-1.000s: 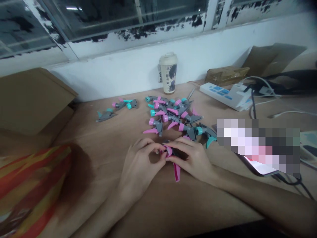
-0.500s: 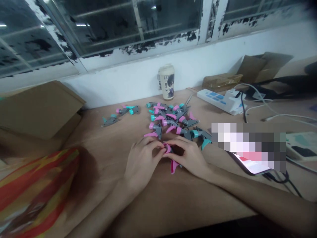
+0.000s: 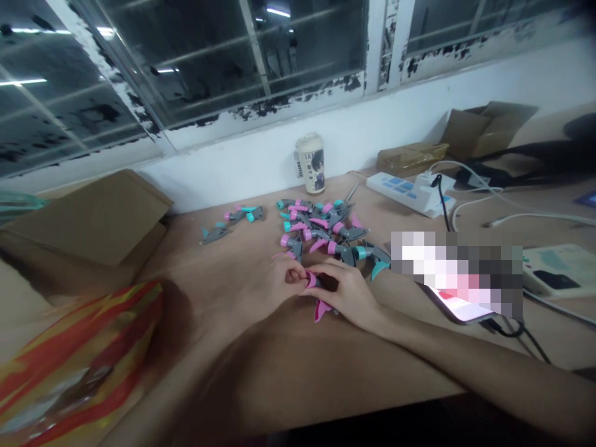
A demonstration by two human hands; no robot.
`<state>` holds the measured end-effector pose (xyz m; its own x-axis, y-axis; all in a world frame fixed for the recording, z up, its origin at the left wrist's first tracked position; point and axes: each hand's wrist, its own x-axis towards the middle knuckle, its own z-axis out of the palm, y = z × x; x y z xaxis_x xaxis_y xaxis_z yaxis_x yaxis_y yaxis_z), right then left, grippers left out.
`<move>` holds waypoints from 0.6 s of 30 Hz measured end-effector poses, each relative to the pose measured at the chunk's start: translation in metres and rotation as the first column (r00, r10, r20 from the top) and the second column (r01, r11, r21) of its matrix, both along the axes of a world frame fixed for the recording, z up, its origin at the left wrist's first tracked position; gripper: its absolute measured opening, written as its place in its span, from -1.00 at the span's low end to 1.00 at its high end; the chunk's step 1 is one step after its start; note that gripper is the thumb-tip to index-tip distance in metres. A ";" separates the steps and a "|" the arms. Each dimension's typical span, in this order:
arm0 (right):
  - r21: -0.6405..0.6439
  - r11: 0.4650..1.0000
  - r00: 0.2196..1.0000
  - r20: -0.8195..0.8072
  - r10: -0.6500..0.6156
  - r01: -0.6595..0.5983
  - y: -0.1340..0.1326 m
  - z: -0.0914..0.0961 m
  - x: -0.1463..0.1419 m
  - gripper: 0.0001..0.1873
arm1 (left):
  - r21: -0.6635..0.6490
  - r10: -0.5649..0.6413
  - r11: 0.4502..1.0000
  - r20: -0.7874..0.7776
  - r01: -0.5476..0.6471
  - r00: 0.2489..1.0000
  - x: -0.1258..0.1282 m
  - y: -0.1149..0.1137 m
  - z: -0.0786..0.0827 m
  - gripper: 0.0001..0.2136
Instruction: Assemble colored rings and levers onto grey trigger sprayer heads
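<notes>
A trigger spray head (image 3: pixel 321 308) with a pink trigger and pink collar is between my hands, just above the table's near middle. My right hand (image 3: pixel 351 292) is closed around its grey body, thumb and fingers curved over it. At the collar, my left hand (image 3: pixel 279 282) pinches with thumb and fingertips; this hand is somewhat blurred. Most of the grey body is hidden by my right hand's fingers. Just beyond my hands lies a pile of grey spray heads (image 3: pixel 342 251) with pink or teal collars and triggers.
More spray heads (image 3: pixel 215 233) lie at the back left. A printed cup (image 3: pixel 311 164) stands by the wall. To the right are a power strip (image 3: pixel 410 195), cables and a phone (image 3: pixel 459 304). A cardboard box (image 3: pixel 107 214) and a striped plastic bag (image 3: pixel 93 366) are left.
My left hand has turned at the wrist, its fingers curling tighter at the pink collar. My right hand keeps its hold on the spray head. The camera view has shifted slightly.
</notes>
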<state>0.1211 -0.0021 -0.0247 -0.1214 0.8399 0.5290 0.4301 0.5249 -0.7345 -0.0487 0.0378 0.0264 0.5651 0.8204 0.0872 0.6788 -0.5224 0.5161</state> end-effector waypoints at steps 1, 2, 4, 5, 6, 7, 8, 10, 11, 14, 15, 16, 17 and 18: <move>-0.001 1.000 1.000 -0.006 -0.003 0.003 0.000 -0.001 0.000 -0.72 | 0.023 -0.005 1.000 -0.009 0.005 1.000 0.001 -0.003 0.002 -0.89; 0.002 1.000 1.000 -0.012 -0.005 0.005 0.000 -0.001 0.001 -0.73 | 0.053 0.006 0.999 -0.017 -0.005 1.000 0.003 -0.007 0.005 -0.88; 0.018 1.000 0.999 -0.031 -0.007 0.007 0.001 0.000 0.002 -0.73 | 0.095 0.047 0.994 -0.002 -0.047 0.999 0.005 -0.016 0.012 -0.86; 0.031 1.000 0.999 -0.045 -0.003 0.005 0.001 0.001 0.002 -0.72 | 0.089 0.065 0.994 0.034 -0.068 0.997 0.004 -0.020 0.016 -0.84; 0.046 0.999 0.998 -0.063 0.002 0.001 0.001 0.002 0.003 -0.71 | 0.067 0.078 0.994 0.086 -0.084 0.993 0.003 -0.023 0.019 -0.83; 0.059 0.998 0.997 -0.083 0.005 0.000 0.001 0.004 0.004 -0.70 | 0.040 0.094 0.994 0.146 -0.101 0.985 0.000 -0.025 0.021 -0.82; 0.068 0.998 0.995 -0.102 0.006 0.001 0.001 0.006 0.005 -0.69 | 0.019 0.118 0.992 0.212 -0.125 0.970 -0.003 -0.026 0.023 -0.81; 0.067 0.998 0.991 -0.137 0.004 0.005 0.001 0.010 0.006 -0.67 | -0.003 0.194 0.979 0.336 -0.205 0.922 -0.011 -0.027 0.025 -0.79; 0.062 0.998 0.988 -0.152 0.006 0.004 0.000 0.011 0.006 -0.67 | -0.010 0.232 0.969 0.382 -0.247 0.894 -0.016 -0.026 0.025 -0.79; 0.062 0.998 0.986 -0.165 0.015 -0.005 -0.001 0.012 0.006 -0.66 | -0.051 0.319 0.942 0.453 -0.333 0.833 -0.027 -0.024 0.018 -0.76; 0.076 0.997 0.987 -0.160 0.016 -0.004 -0.002 0.012 0.005 -0.67 | -0.064 0.340 0.935 0.454 -0.350 0.824 -0.031 -0.023 0.015 -0.75; 0.094 0.996 0.989 -0.150 0.015 -0.001 -0.002 0.012 0.004 -0.68 | -0.066 0.356 0.928 0.446 -0.367 0.821 -0.034 -0.021 0.011 -0.74; 0.114 0.993 0.990 -0.138 0.015 0.001 -0.003 0.012 0.004 -0.68 | -0.049 0.370 0.921 0.422 -0.387 0.827 -0.037 -0.018 0.007 -0.73; 0.132 0.991 0.992 -0.123 0.015 0.001 -0.003 0.013 0.003 -0.69 | -0.015 0.384 0.912 0.389 -0.411 0.837 -0.041 -0.013 0.004 -0.71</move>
<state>0.1243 -0.0051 -0.0118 -0.0540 0.7613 0.6461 0.3366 0.6231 -0.7061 -0.0898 0.0248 0.0299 0.1048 0.9519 0.2880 0.5970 -0.2918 0.7473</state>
